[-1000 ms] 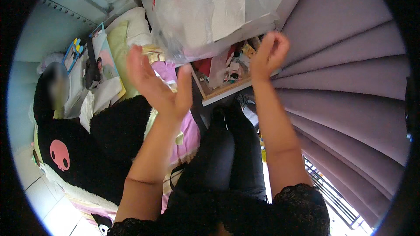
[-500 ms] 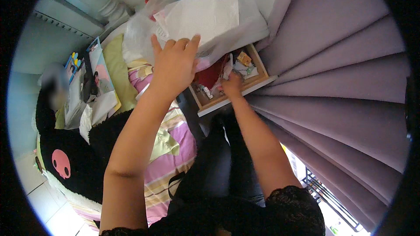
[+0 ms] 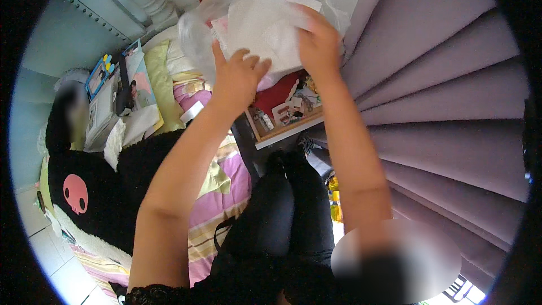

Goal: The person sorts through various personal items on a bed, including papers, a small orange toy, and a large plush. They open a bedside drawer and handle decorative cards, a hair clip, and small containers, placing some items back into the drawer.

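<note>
A clear plastic bag (image 3: 195,34) with a flat white sheet or packet (image 3: 259,25) in it lies above a pulled-out drawer (image 3: 288,136). My left hand (image 3: 240,82) is at the bag's near side, fingers spread and apart. At the right side of the white packet is my right hand (image 3: 320,45); its fingers are smeared by motion, so their grip does not show. Inside the drawer are a dark red item (image 3: 275,97), photo-like cards (image 3: 282,113) and several small things. The bag and my right arm hide part of the drawer.
Left of the drawer is a bed with a pink striped sheet (image 3: 232,178). On it lie a black plush thing with a pink skull (image 3: 75,193), a green pillow (image 3: 164,87) and a stack of albums or frames (image 3: 100,116). A mauve curtain (image 3: 440,96) hangs at the right.
My right hand has come up out of the drawer to the right side of the white packet. The photo-like cards in the drawer now show. My left hand stays by the bag, fingers still spread.
</note>
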A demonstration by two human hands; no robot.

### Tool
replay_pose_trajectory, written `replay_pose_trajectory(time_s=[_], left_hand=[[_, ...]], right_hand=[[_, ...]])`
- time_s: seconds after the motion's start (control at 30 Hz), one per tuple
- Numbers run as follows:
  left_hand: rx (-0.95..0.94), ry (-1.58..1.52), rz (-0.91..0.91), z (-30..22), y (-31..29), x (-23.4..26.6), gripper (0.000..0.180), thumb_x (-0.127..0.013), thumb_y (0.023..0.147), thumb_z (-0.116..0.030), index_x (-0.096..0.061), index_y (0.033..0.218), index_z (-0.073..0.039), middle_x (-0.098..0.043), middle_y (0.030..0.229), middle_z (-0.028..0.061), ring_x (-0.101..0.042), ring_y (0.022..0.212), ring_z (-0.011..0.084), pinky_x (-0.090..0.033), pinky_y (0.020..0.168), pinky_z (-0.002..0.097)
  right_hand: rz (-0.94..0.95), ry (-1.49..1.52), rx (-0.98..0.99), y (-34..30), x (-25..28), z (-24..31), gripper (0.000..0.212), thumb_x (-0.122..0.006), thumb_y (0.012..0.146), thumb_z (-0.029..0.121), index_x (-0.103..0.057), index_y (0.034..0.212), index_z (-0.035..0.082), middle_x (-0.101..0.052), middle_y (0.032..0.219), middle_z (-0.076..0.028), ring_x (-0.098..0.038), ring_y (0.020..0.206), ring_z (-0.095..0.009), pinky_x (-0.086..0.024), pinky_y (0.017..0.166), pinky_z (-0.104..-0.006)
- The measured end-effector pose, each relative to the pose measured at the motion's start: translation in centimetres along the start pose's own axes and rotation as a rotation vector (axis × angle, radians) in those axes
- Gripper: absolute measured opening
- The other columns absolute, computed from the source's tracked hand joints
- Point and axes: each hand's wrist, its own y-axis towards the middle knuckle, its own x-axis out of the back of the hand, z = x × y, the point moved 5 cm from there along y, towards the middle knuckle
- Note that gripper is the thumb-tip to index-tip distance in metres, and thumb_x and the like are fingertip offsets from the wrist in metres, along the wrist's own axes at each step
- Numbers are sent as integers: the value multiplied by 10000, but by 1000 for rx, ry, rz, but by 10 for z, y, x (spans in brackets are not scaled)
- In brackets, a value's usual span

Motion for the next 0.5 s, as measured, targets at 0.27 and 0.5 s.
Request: replay_pose_trajectory(time_s=[0.27, 0.5], left_hand=[[162, 268, -58, 79, 57, -8, 178, -498, 843, -179, -619, 973, -186, -638, 795, 17, -619, 854, 220, -205, 948, 685], [311, 295, -9, 113, 79, -18, 236, -500, 826, -153, -611, 1027, -207, -660, 860, 62, -620, 892, 262, -205, 945, 697]], right_hand=[[46, -381, 126, 37, 9, -4, 259, -604, 809, 169, -623, 1066, 143, -611, 1070, -96, -598, 925, -281, -478, 805, -403], [153, 36, -782, -169, -33, -113, 231, -658, 788, 196, -636, 924, 10, -649, 918, -147, -616, 871, -255, -475, 770, -333]])
